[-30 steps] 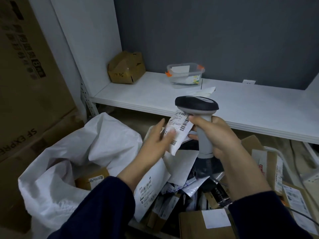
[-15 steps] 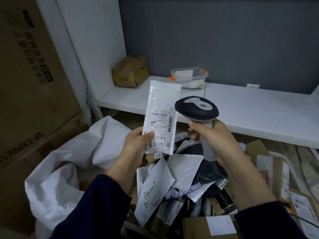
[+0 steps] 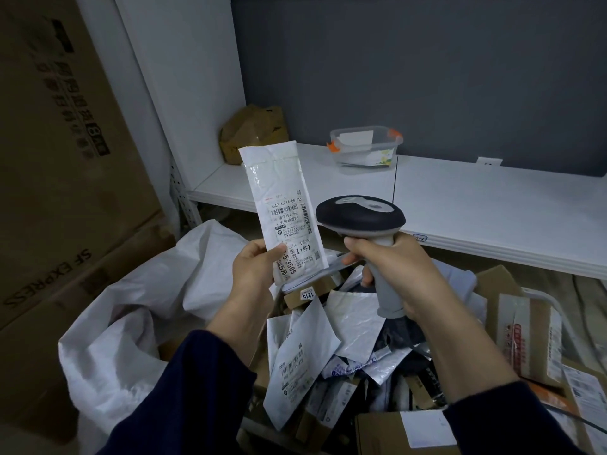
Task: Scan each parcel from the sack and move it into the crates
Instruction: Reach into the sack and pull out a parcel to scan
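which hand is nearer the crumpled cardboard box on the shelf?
Left. The left hand, holding the white mailer, is straight in front of the crumpled cardboard box; the right hand, gripping the barcode scanner, is farther right.

White labelled parcel (image 3: 282, 211) upright beside scanner (image 3: 361, 218).

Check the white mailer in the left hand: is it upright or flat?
Upright, leaning slightly. The left hand pinches the white mailer by its lower end; its top edge points up.

Dim, cool light; wide-angle edge distortion.
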